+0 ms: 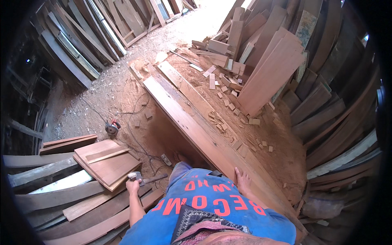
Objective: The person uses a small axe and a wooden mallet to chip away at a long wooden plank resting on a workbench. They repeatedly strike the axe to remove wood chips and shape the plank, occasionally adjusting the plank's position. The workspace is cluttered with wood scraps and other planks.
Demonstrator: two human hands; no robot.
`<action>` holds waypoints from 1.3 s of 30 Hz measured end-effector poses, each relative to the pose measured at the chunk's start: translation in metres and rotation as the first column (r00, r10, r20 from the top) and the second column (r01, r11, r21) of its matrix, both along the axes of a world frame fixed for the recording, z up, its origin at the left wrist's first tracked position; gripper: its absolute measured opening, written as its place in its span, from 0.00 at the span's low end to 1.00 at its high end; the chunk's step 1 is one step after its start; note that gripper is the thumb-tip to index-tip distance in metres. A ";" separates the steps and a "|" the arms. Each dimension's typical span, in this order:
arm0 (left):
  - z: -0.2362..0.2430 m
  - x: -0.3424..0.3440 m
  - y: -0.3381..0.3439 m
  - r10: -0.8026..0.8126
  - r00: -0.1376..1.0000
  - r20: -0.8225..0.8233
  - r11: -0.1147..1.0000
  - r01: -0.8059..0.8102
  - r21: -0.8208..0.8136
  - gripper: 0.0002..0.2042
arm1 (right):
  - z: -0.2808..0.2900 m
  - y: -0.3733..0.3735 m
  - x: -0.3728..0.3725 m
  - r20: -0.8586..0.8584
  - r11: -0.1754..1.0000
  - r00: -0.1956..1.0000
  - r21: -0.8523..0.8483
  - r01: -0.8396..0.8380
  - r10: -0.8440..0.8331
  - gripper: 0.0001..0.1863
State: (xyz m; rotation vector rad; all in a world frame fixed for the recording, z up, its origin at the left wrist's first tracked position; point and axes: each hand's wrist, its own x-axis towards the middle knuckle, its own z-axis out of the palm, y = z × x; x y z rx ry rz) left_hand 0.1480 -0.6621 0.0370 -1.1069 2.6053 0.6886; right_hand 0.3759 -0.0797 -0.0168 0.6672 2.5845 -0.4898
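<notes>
My left hand [132,187] is closed around a hand tool [132,176] with a pale round end and a grey part. It is over the boards at my left, and its exact kind is hard to make out. Just right of it, a dark bar [156,179] points sideways; whether it belongs to the tool I cannot tell. Fingers spread, my right hand [243,180] rests on the long reddish plank [179,116] near its close end. This plank lies along a bench [204,112] running diagonally away to the far left.
A corded power tool [112,128] sits on the dusty floor, its cable winding toward my feet. Stacked panels [108,161] lie at left. Small wood offcuts [228,104] litter the right side, beside a leaning wide board [271,73]. Tall planks [326,41] line the walls.
</notes>
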 end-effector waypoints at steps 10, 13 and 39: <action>0.178 -0.050 0.093 -0.301 0.779 -0.550 0.845 0.486 0.225 0.14 | 0.100 -0.006 -0.159 -0.469 0.905 0.855 -0.230 -0.358 0.219 0.53; 0.210 -0.074 0.136 -0.461 0.693 -0.554 0.716 0.659 0.229 0.15 | 0.180 -0.060 -0.261 -0.581 0.702 0.732 -0.352 -0.619 0.354 0.48; 0.092 -0.197 -0.030 0.296 0.799 -0.523 0.829 0.056 0.556 0.12 | 0.003 -0.202 -0.674 -0.770 0.759 0.627 -0.475 -0.445 -0.114 0.17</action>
